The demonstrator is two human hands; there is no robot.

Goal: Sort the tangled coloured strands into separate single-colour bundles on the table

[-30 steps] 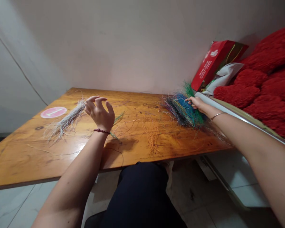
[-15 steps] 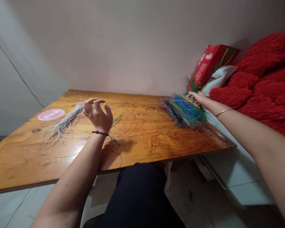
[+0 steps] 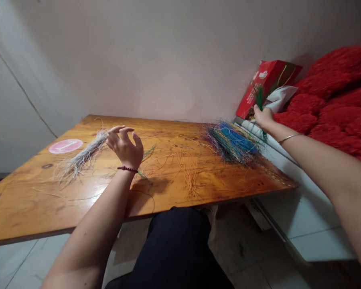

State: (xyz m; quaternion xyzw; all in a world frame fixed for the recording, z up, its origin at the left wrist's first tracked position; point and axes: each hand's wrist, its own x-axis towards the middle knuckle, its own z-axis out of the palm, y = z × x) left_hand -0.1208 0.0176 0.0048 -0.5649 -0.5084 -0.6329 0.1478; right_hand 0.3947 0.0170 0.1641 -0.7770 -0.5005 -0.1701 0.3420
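Observation:
My right hand (image 3: 264, 117) is closed around a bundle of green wires or strands (image 3: 259, 97), out past the table's right end. Left of it on the table lies a thick pile of blue, dark and yellow strands (image 3: 233, 141). My left hand (image 3: 125, 148) hovers over the table with its fingers apart and curved, holding nothing. A bundle of whitish strands (image 3: 87, 155) lies just left of that hand. Green strands (image 3: 149, 153) show beside its wrist, partly hidden. Loose orange strands (image 3: 191, 174) are spread on the table between the two hands.
The wooden table (image 3: 168, 196) stands against the wall, with a pink round sticker (image 3: 65, 146) at its left. Beyond its right end are a white surface (image 3: 313, 237), a red box (image 3: 258, 86), a white bag (image 3: 281, 98) and a fluffy red heap (image 3: 333, 96).
My right hand has moved right, away from the coloured pile, carrying the green strands off it. My left hand stays nearly still.

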